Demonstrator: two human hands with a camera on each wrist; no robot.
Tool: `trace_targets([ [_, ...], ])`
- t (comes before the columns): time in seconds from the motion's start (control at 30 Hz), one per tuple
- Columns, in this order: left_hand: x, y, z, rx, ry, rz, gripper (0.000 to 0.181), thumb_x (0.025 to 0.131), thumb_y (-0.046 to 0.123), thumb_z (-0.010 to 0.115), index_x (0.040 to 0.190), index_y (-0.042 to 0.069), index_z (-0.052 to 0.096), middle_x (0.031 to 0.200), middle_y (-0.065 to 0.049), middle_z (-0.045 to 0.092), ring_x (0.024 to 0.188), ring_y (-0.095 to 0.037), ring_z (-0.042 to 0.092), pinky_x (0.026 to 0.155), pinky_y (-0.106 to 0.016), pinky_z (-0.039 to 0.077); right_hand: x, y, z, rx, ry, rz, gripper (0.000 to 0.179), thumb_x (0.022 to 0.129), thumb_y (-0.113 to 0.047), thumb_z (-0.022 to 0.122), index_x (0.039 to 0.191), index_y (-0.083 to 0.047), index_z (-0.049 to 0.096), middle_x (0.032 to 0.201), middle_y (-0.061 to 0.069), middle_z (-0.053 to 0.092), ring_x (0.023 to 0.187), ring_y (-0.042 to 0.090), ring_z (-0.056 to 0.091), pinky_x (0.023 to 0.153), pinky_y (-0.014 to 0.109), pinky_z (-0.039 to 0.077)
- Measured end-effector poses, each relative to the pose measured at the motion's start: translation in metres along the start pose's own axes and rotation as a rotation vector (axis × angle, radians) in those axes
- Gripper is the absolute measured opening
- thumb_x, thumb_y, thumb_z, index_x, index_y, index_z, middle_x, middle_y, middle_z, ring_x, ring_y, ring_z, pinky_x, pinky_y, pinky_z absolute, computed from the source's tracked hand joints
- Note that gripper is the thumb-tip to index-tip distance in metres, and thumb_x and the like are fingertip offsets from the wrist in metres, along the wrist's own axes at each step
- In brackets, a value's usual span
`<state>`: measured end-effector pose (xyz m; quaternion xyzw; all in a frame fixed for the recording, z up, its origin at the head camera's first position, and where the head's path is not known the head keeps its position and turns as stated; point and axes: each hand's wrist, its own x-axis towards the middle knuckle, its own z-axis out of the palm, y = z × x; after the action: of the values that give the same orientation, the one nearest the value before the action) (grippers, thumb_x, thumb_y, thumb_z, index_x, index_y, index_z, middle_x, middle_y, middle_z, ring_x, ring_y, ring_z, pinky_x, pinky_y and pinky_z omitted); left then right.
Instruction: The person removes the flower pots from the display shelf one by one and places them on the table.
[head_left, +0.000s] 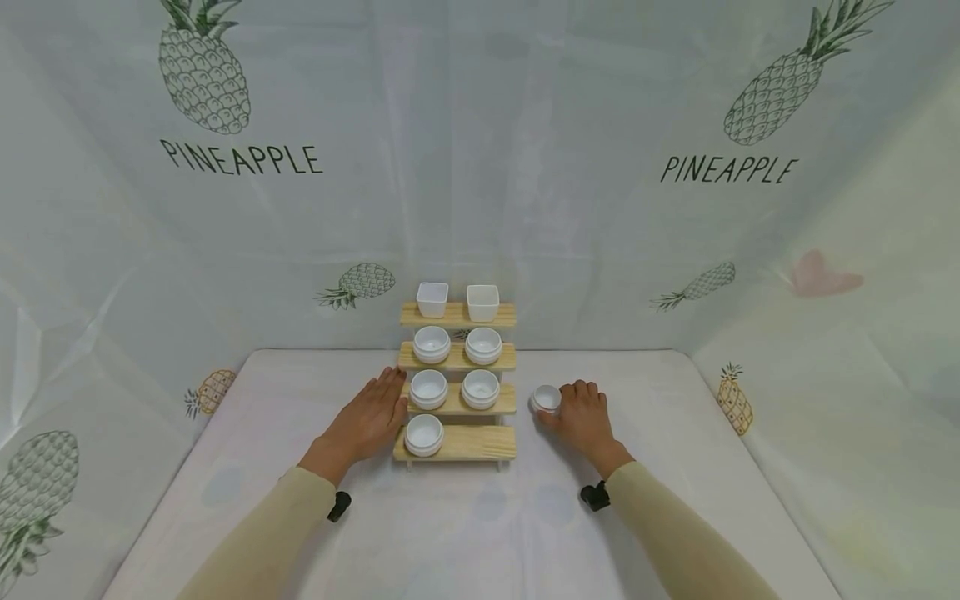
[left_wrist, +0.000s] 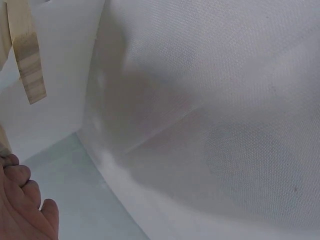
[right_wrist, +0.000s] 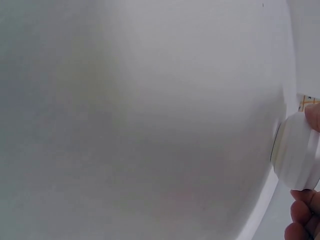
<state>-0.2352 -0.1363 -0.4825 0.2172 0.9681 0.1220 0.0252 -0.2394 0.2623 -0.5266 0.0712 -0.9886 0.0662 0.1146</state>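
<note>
A small round white bowl [head_left: 546, 398] stands on the table right of the stand, pinched between the thumb and fingers of my right hand [head_left: 585, 417]. The right wrist view shows the same bowl [right_wrist: 297, 152] from the side, its base close to the cloth. My left hand [head_left: 372, 417] lies flat with straight fingers along the left edge of a stepped wooden stand [head_left: 476, 443]. On its bottom tier sits one round bowl [head_left: 424, 435] at the left. Two round bowls stand on each middle tier, and two square white cups [head_left: 432, 300] on the top one.
A white cloth covers the table [head_left: 450, 533]. Behind it hangs a pale curtain [head_left: 480, 167] printed with pineapples, which also closes in both sides. Dark straps with wrist cameras [head_left: 596, 497] sit at both sleeve ends.
</note>
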Motion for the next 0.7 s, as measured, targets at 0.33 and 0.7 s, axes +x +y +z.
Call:
trace_targets([
  [0.33, 0.0016, -0.0005, 0.0013, -0.009, 0.016, 0.007, 0.065, 0.116, 0.036, 0.023, 0.165, -0.006, 0.023, 0.173, -0.021, 0.024, 0.163, -0.037, 0.018, 0.133, -0.054, 0.021, 0.0027, -0.0027, -0.0021, 0.002, 0.021, 0.019, 0.064, 0.087, -0.055, 0.082, 0.103, 0.004, 0.064, 0.093, 0.017, 0.057, 0.087, 0.034, 0.047, 0.074, 0.045, 0.041],
  [0.7, -0.0039, 0.0018, 0.0024, -0.024, 0.025, -0.005, 0.064, 0.116, 0.035, 0.026, 0.165, -0.005, 0.024, 0.173, -0.020, 0.025, 0.163, -0.036, 0.019, 0.133, -0.053, 0.021, -0.0005, -0.0058, -0.0014, 0.010, 0.026, 0.023, 0.063, 0.087, -0.053, 0.082, 0.106, 0.005, 0.065, 0.095, 0.017, 0.058, 0.090, 0.035, 0.049, 0.076, 0.047, 0.044],
])
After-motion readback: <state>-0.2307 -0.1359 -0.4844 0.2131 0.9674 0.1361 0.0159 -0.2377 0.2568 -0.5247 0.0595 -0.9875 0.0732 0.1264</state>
